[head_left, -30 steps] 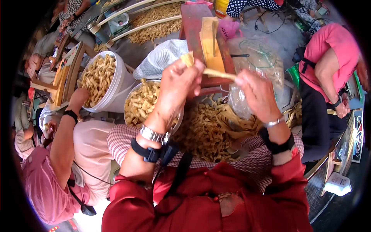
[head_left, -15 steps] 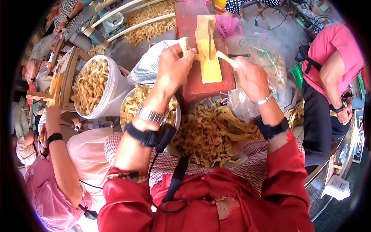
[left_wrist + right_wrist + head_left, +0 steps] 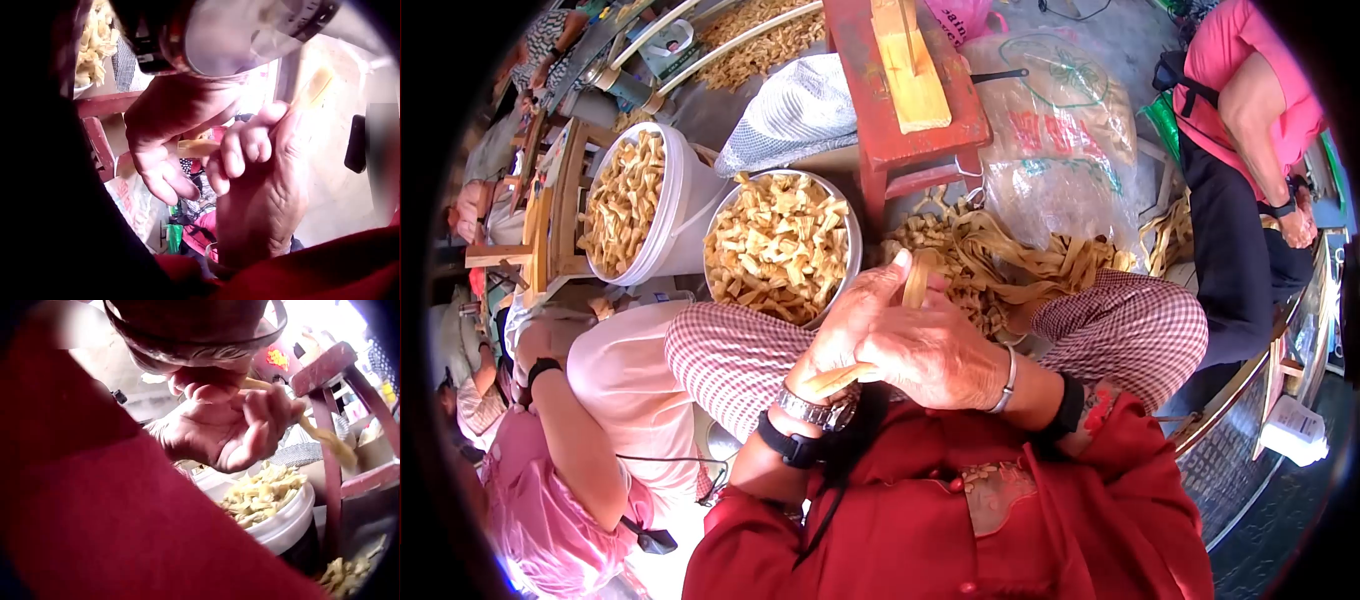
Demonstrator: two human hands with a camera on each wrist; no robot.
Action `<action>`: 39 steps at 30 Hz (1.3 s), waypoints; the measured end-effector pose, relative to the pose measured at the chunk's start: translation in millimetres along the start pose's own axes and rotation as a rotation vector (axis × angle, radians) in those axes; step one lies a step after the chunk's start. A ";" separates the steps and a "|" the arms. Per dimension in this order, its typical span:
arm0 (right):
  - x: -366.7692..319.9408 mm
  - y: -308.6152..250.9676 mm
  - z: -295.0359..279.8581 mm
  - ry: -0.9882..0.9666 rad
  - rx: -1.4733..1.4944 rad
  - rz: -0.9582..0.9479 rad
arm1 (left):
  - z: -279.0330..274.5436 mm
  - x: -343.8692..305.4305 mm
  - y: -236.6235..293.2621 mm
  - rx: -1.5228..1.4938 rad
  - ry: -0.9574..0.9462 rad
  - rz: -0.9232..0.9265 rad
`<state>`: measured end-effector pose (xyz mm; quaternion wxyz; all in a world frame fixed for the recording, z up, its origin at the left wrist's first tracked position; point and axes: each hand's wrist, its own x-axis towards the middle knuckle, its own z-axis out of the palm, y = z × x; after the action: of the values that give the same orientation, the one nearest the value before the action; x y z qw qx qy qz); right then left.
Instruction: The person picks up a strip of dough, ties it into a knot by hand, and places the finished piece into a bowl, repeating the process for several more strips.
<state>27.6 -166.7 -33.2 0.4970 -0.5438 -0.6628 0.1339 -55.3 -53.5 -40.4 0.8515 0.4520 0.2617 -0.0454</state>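
Above the lap, the left hand (image 3: 848, 318) and right hand (image 3: 935, 358) meet with a pale yellow strip (image 3: 917, 280) between them. One end of it stands up by the left thumb; another yellow end (image 3: 838, 379) pokes out under the right hand. Curled fingers of the right hand (image 3: 262, 165) grip the strip (image 3: 199, 148) in the left wrist view, while the left hand (image 3: 178, 119) holds it between thumb and fingers. Seen from the right wrist, the strip (image 3: 328, 439) trails past the left hand's (image 3: 228, 431) fingertips. Overlapping hands hide its middle.
A bucket (image 3: 852, 250) of folded yellow pieces stands ahead on the left, a taller white bucket (image 3: 685, 205) beyond it. Ahead is a red bench (image 3: 955, 135) with a wooden block (image 3: 915, 95). Loose strips (image 3: 1010, 255) lie near the knees; people sit on both sides.
Both hands have come back from the bench towards the lap and closed in on each other, still with yellow material. The view has shifted, so the bench and block appear higher up.
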 end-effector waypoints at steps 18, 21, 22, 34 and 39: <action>-2.5 0.3 -15.3 0.447 0.092 0.343 | 10.0 -15.8 -4.1 -0.309 0.027 0.250; 2.4 6.6 -5.8 0.475 0.079 0.296 | 10.0 -21.1 -2.3 -0.279 -0.055 0.234; -0.2 5.7 -5.5 0.443 0.140 0.361 | 9.8 -22.7 -2.3 -0.269 -0.073 0.227; -9.2 12.5 -10.7 0.207 0.439 0.526 | 13.9 -38.1 5.3 1.091 0.326 0.939; -11.5 6.1 -29.8 -0.063 0.718 0.857 | 12.3 -38.5 -4.3 0.849 0.228 0.735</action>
<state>54.2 -185.1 -29.5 0.5322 -0.5568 -0.3097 0.5575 -84.8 -71.9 -19.3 0.5215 0.8179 0.1361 0.2016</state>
